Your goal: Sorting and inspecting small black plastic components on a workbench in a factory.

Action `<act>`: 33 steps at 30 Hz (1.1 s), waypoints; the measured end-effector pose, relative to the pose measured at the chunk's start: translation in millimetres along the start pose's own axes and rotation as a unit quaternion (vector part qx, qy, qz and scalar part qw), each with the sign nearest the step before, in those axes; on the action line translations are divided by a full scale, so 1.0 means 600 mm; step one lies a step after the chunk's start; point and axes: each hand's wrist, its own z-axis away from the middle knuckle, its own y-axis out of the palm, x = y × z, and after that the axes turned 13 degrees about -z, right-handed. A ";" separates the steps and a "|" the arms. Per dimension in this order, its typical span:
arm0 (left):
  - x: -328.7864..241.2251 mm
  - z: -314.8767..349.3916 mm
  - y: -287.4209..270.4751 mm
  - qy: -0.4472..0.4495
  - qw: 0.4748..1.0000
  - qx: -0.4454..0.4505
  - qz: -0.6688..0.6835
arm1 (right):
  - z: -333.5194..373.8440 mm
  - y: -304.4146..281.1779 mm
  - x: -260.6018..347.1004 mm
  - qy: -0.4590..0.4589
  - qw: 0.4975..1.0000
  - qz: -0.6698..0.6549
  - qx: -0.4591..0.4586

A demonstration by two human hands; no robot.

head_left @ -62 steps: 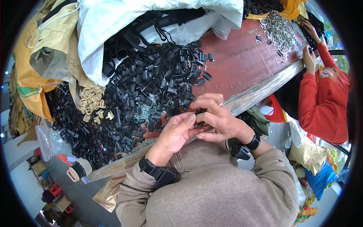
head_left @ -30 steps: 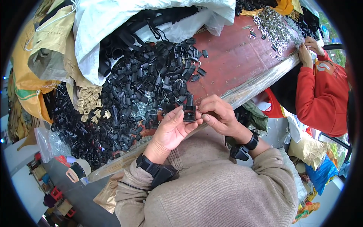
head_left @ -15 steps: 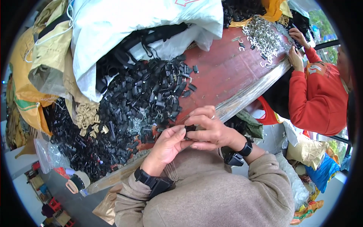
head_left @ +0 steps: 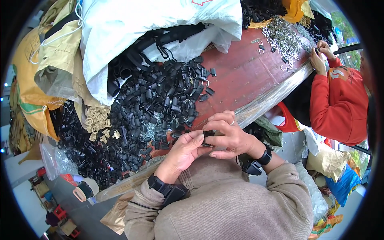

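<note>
My left hand [head_left: 184, 151] and my right hand [head_left: 231, 138] meet in front of my chest, just over the near edge of the table. Between their fingertips they pinch a small black plastic piece [head_left: 208, 137], mostly covered by the fingers. Its exact kind does not show. Beyond my left hand spreads a large heap of small black plastic parts [head_left: 160, 98]. Small clear or silvery bits [head_left: 150, 130] lie among them. A little pile of beige plastic parts [head_left: 97, 120] rests on the heap's left side.
A white sack [head_left: 160, 16] with black straps [head_left: 138, 60] stands behind the heap. Metal hooks [head_left: 282, 38] lie at the far right of the red tabletop [head_left: 236, 72]. There a co-worker in a red top [head_left: 340, 108] handles small parts. A lidded cup [head_left: 86, 189] is near the left corner.
The whole view has shifted slightly, so the scene sits a bit further right and lower. Both my hands stay together on the black piece, with little change in the fingers.
</note>
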 end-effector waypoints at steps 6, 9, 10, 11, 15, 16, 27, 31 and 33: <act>-0.004 -0.001 0.002 0.006 1.000 0.022 0.011 | -0.002 -0.001 -0.001 0.004 1.000 -0.007 -0.002; -0.008 -0.003 0.001 0.012 0.999 0.030 0.014 | 0.004 -0.003 -0.001 0.009 0.991 -0.068 -0.111; -0.010 -0.004 0.000 0.015 0.999 0.034 0.017 | 0.004 -0.005 0.000 0.009 0.991 -0.067 -0.112; -0.010 -0.004 0.000 0.014 0.999 0.035 0.016 | 0.005 -0.006 0.000 0.016 0.990 -0.067 -0.125; -0.007 -0.010 -0.002 0.028 0.997 0.047 0.051 | 0.015 -0.002 -0.003 0.040 0.985 -0.081 -0.149; -0.006 -0.012 -0.002 0.027 0.997 0.050 0.060 | 0.020 0.005 -0.006 0.047 0.983 -0.100 -0.146; 0.006 -0.019 -0.009 0.036 0.992 0.051 0.108 | 0.020 0.012 0.002 0.109 0.978 -0.102 -0.146; 0.007 -0.019 -0.005 0.040 0.985 0.060 0.157 | 0.022 0.016 0.002 0.112 0.976 -0.122 -0.144; 0.006 -0.019 -0.004 0.036 0.987 0.054 0.147 | 0.025 0.018 0.000 0.125 0.972 -0.131 -0.151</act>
